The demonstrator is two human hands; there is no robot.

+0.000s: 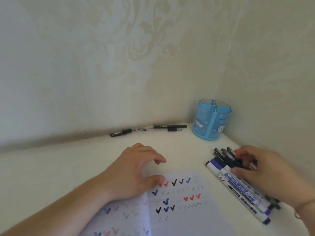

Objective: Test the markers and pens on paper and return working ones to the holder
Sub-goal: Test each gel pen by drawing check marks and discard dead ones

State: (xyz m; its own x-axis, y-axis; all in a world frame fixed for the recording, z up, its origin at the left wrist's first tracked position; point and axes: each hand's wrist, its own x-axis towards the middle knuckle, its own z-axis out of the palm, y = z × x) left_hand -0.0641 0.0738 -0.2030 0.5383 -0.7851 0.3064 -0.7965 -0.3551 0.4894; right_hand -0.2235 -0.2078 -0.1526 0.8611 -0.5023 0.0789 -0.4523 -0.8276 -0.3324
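Corner: pale patterned wallpaper meets my white worktop [51, 167].
Left hand [134, 169]: fingers loosely curled, pressing the paper [179, 201], already full of ticks.
Rear: two pens [148, 129] against the wall, apart from the rest.
Holder [212, 120]: blue, looks empty.
Right hand [265, 174]: fingers curl over the marker pile [238, 186], closing on several.
Tip: I should lift one marker only.

holder [211, 120]: blue (cat print) | paper [180, 201]: red, blue, black ticks | wall [119, 57]: cream damask
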